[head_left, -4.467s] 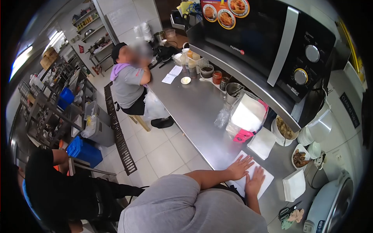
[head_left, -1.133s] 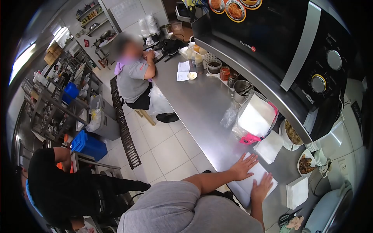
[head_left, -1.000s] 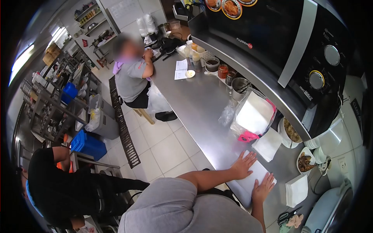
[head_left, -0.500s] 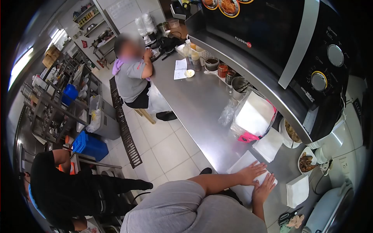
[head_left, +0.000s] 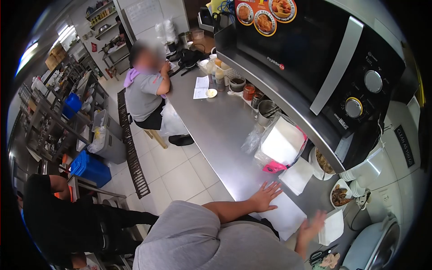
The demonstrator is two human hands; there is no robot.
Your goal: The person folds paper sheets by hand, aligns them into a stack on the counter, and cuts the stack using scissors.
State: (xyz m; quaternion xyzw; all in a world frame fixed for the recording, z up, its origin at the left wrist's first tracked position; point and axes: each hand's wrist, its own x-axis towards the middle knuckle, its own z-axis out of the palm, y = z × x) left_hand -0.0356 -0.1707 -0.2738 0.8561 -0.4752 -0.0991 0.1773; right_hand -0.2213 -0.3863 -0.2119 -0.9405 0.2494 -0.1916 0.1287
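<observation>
A white sheet of paper (head_left: 287,215) lies on the steel counter in front of me. My left hand (head_left: 265,197) rests flat at its upper left edge, fingers spread. Over the sheet's right side, my right hand (head_left: 311,228) is raised and blurred by motion, its fingers apart and holding nothing. Close beside the right hand sits a stack of white squares, napkins or paper (head_left: 332,228). Another white stack (head_left: 298,175) lies beyond the sheet, next to a plastic-wrapped white pack (head_left: 282,141) with pink edging.
A microwave (head_left: 310,58) overhangs the counter (head_left: 216,135) on a steel shelf. Bowls of food (head_left: 340,196), scissors (head_left: 318,256) and a large lidded pot (head_left: 373,243) stand at right. One person (head_left: 146,94) sits at the counter's far end; another (head_left: 67,216) bends at left.
Both hands were pressed together on the sheet. They have parted: the left moved to the upper left edge, the right lifted off toward the right-hand stack. The whole view shifted slightly.
</observation>
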